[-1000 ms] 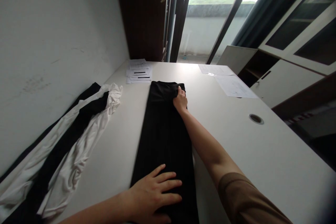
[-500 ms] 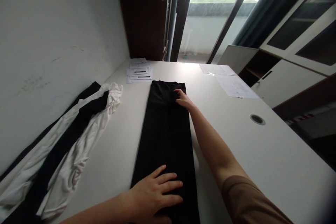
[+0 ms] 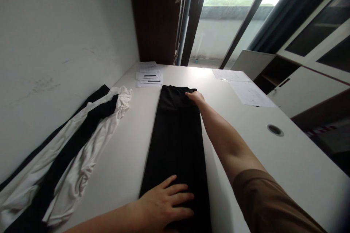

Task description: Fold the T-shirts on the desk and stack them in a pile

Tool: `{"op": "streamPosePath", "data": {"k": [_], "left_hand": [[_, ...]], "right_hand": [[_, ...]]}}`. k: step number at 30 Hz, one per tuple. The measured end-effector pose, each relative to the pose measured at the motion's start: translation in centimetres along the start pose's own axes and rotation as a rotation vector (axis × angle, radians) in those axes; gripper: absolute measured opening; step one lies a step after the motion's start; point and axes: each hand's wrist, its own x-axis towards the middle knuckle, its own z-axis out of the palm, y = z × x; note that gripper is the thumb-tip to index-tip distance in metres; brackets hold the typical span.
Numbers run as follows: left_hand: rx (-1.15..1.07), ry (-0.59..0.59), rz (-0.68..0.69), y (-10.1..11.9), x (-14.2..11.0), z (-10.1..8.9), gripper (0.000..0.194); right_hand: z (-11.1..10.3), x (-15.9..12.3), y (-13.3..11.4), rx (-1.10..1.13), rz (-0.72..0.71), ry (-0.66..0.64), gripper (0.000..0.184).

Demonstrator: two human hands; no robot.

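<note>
A pair of black trousers (image 3: 177, 138) lies lengthwise on the white table (image 3: 117, 153), its waistband at the far end. My left hand (image 3: 166, 202) rests flat on the near part of the cloth with its fingers spread. At the far right corner, just below the waistband, my right hand (image 3: 195, 97) grips the edge of the trousers. The thumb lies on top of the fabric there, and the other fingers are mostly hidden under or beside the edge.
Black and white garments (image 3: 82, 134) lie along the wall on the left. Paper sheets (image 3: 149, 76) sit at the far left of the table, and more papers (image 3: 251, 93) at the far right. A round cable hole (image 3: 275, 130) is set in the tabletop.
My right hand has shifted from on top of the cloth to the right edge near the waistband and closed on it. The left hand stays flat. The view has turned slightly.
</note>
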Motion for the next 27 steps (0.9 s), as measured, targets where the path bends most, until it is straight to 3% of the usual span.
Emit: {"op": "streamPosePath", "data": {"k": [3,8,11,14,18,21,27], "left_hand": [[-0.011,0.0,0.008,0.0,-0.1,-0.2,0.059],[-0.026,0.031,0.004,-0.1,-0.3,0.0,0.059],[-0.019,0.04,0.008,-0.2,-0.3,0.1,0.057],[-0.009,0.038,0.013,-0.2,-0.3,0.2,0.058],[0.003,0.049,0.012,-0.2,-0.2,0.1,0.061],[0.005,0.041,0.008,-0.2,-0.2,-0.1,0.061],[-0.008,0.032,-0.004,-0.1,-0.1,-0.2,0.058]], "right_hand": [[0.4,0.6,-1.0,0.001,0.106,0.052,0.03],[1.8,0.9,-1.9,0.361,0.063,0.082,0.028],[2.2,0.8,-1.2,0.451,0.081,0.071,0.03],[2.1,0.6,0.5,0.366,0.062,0.117,0.041],[2.2,0.6,2.6,0.141,-0.081,0.174,0.063],[2.5,0.8,3.0,0.231,-0.151,0.13,0.061],[2.6,0.6,3.0,0.465,-0.157,-0.108,0.039]]}}
